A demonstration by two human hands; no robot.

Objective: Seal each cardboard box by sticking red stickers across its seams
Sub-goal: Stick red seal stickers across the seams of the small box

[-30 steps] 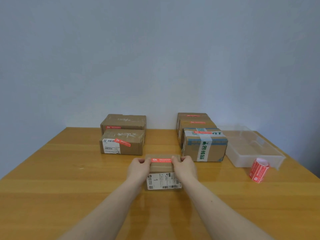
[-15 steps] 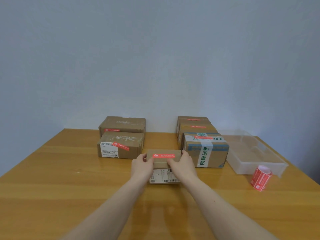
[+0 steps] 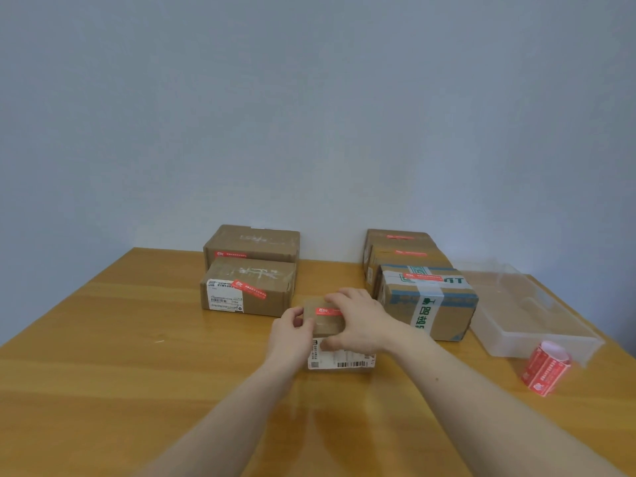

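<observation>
You had both hands on the small cardboard box [image 3: 327, 325], which sat on the wooden table [image 3: 103, 373] near the middle, just in front of the gap between the two box groups. Your left hand [image 3: 290, 333] gripped the box's left end, thumb on top, fingers curled round the side. Your right hand [image 3: 361, 321] lay over the top and right side, fingers stretched across the lid, thumb down on the front face above the white shipping label [image 3: 340, 359]. A red sticker [image 3: 327, 311] ran along the lid; your right fingertips [image 3: 335, 299] touched it or sat just by it, can't tell which.

Left group, far side: front box w/ red sticker and white label [image 3: 247, 292], a second brown box [image 3: 253, 244] right behind it. Right group: box w/ green-printed tape [image 3: 426, 304] just beside your right hand, two more stickered boxes [image 3: 402, 251] behind. Clear plastic bin [image 3: 526, 315] stood further right, and the roll of red stickers [image 3: 545, 368] lay on its side just in front of the bin's near corner, well apart from both hands.
</observation>
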